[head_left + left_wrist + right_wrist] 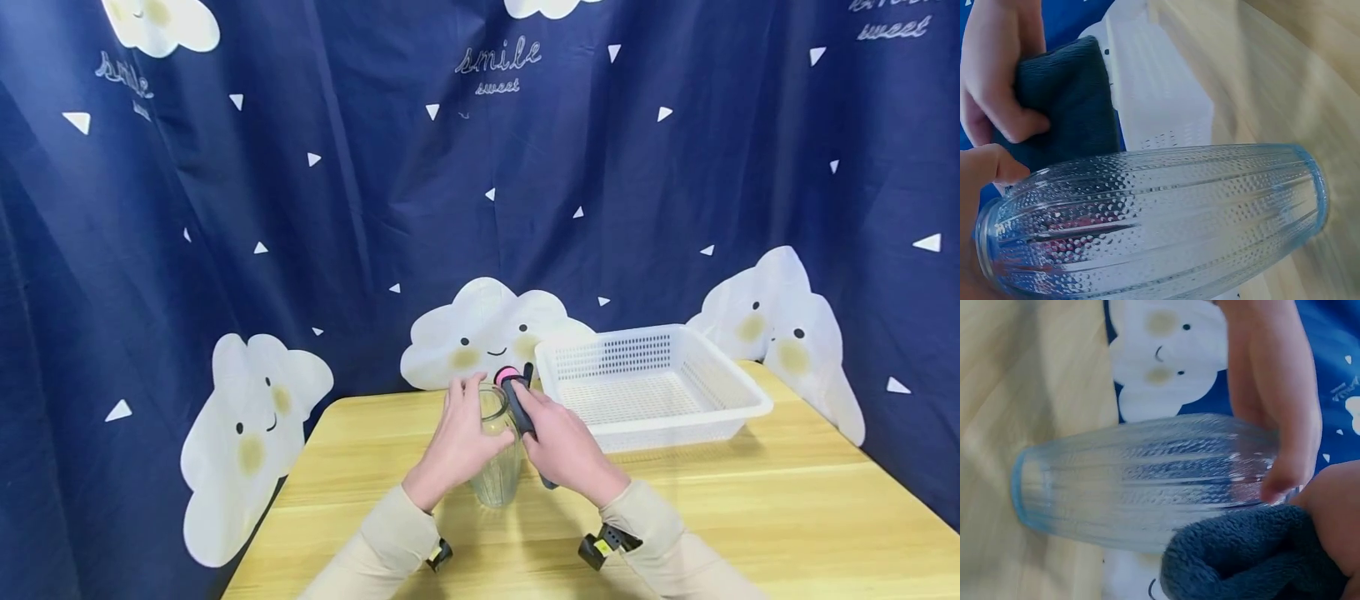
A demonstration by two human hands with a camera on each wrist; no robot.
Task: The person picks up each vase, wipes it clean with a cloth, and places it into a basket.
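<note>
A clear ribbed, dimpled glass vase (497, 479) stands upright in front of me, its base down at the wooden table. My left hand (461, 437) grips it near the mouth, fingers on the far side and thumb on the near side. In the left wrist view the vase (1179, 212) fills much of the lower half. My right hand (566, 442) holds a dark blue-grey fleecy cloth (1229, 562), bunched and folded, right beside the vase's upper part. Above the cloth in the head view shows a small round pink patch (507, 374) with a dark edge.
A white perforated plastic basket (652, 433) sits at the back right of the wooden table (750, 517), just beyond my right hand. Behind the table hangs a navy curtain (390, 208) printed with white clouds and triangles.
</note>
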